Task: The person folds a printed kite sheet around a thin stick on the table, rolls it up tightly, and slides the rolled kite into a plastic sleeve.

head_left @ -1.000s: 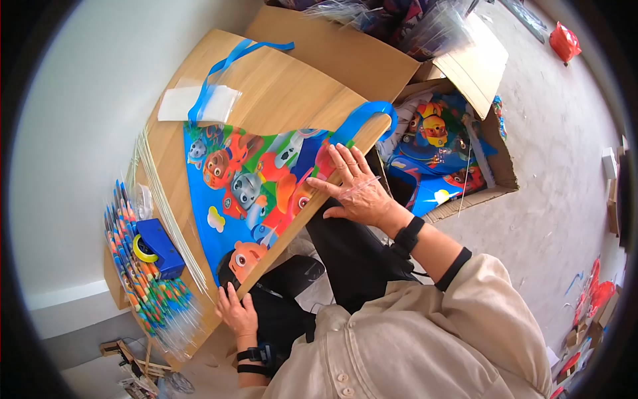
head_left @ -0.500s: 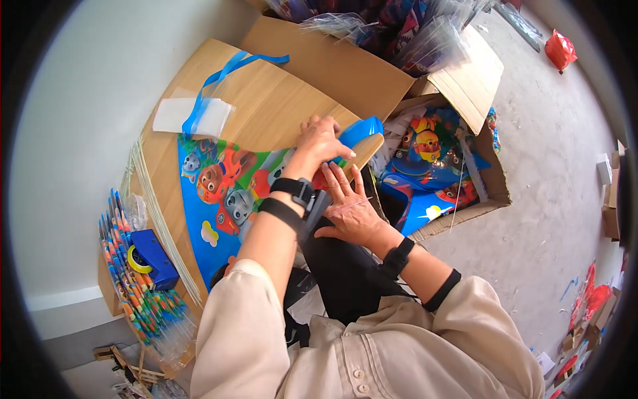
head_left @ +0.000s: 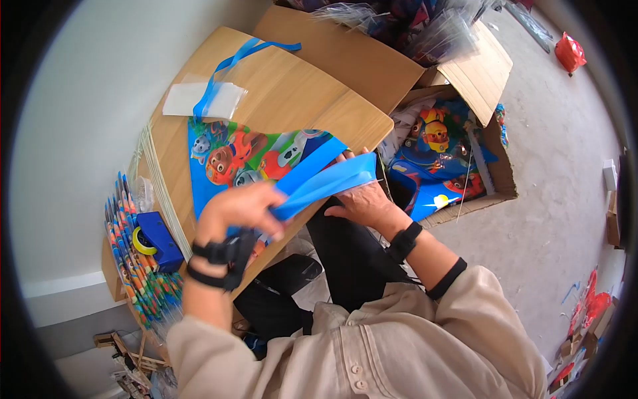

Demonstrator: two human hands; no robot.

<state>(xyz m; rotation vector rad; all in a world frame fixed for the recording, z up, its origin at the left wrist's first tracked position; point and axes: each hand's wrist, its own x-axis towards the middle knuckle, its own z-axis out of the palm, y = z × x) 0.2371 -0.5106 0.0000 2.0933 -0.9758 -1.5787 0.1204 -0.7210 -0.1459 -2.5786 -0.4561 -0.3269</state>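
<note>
A triangular printed plastic sheet (head_left: 229, 156), kite-like, with cartoon dogs and blue borders, lies on the wooden table (head_left: 292, 93). My left hand (head_left: 242, 209), smeared by motion, is closed on a long blue strip (head_left: 329, 183) over the sheet's near side. The strip runs right and folds back above my right hand (head_left: 365, 205). That hand rests at the table's right edge by the sheet's corner, thumb stretched out; the strip partly covers its fingers. Another blue ribbon (head_left: 211, 86) trails from the sheet's far left corner.
Clear plastic bags (head_left: 176, 100) lie at the far left. Thin white rods (head_left: 159, 183), a blue tape dispenser (head_left: 159, 241) and printed bundles (head_left: 129, 246) line the left edge. An open carton (head_left: 508, 179) holding similar sheets stands right; a carton flap (head_left: 332, 50) borders the table's back.
My left hand has moved from the table's right edge toward me and left, drawing the blue strip out across the sheet. My right hand stays near the edge.
</note>
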